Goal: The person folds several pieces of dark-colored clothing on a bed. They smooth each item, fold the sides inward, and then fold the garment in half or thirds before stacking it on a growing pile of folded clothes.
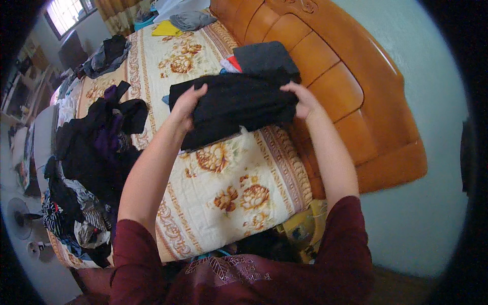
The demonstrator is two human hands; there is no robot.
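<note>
A folded black garment [240, 99] lies between my hands, over the bed near the headboard. My left hand [187, 105] grips its left end, thumb on top and the other fingers mostly hidden beneath. At the opposite end, my right hand [303, 98] holds the right edge, its fingertips partly out of sight. Just behind is a folded dark grey cloth [265, 57], with a red and white cloth [232, 64] showing beside it. A bit of blue cloth [165, 99] peeks out at the left. Whether the black garment rests on a stack, I cannot tell.
A loose heap of dark clothes [95, 141] covers the bed's left side. The brown padded headboard [335, 76] rises at the right. Towards the far end lie a grey folded cloth [192, 20], a yellow item [166, 29] and another clothes pile [106, 57] on the floral bedspread [221, 183].
</note>
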